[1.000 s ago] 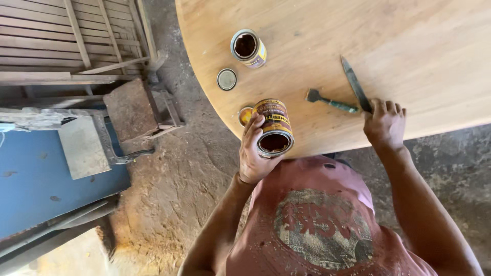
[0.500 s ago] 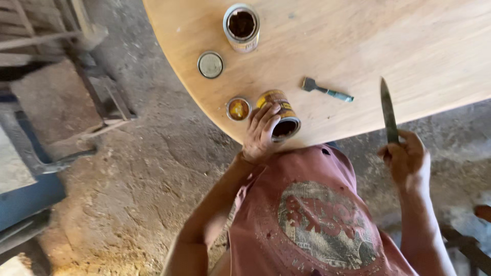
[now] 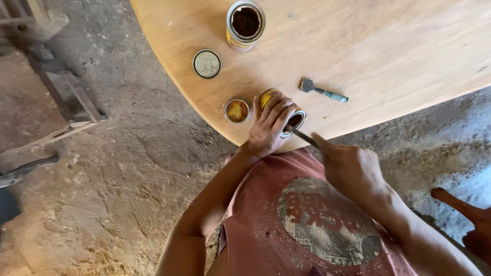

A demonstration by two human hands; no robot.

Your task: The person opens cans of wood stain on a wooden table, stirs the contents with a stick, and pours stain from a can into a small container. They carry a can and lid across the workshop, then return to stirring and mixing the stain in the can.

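My left hand (image 3: 268,127) grips a small yellow tin can (image 3: 295,118) tilted on its side at the near edge of the round wooden table (image 3: 388,46). My right hand (image 3: 348,166) holds a thin metal blade (image 3: 303,136) whose tip reaches into the can's open mouth. The can's lid (image 3: 237,110) lies flat just left of my left hand. A second open can (image 3: 245,25) with dark contents stands upright farther back, its lid (image 3: 206,63) to the left of it. A small putty knife (image 3: 322,91) lies on the table to the right.
The floor (image 3: 133,168) is dusty dirt and sawdust. Wooden frames (image 3: 66,97) and a dark tool handle (image 3: 23,171) lie at the left. A reddish wooden piece (image 3: 463,209) shows at the right edge.
My right hand has brought the blade from out at the right down into the can's mouth. My left hand has kept hold of the tilted can.
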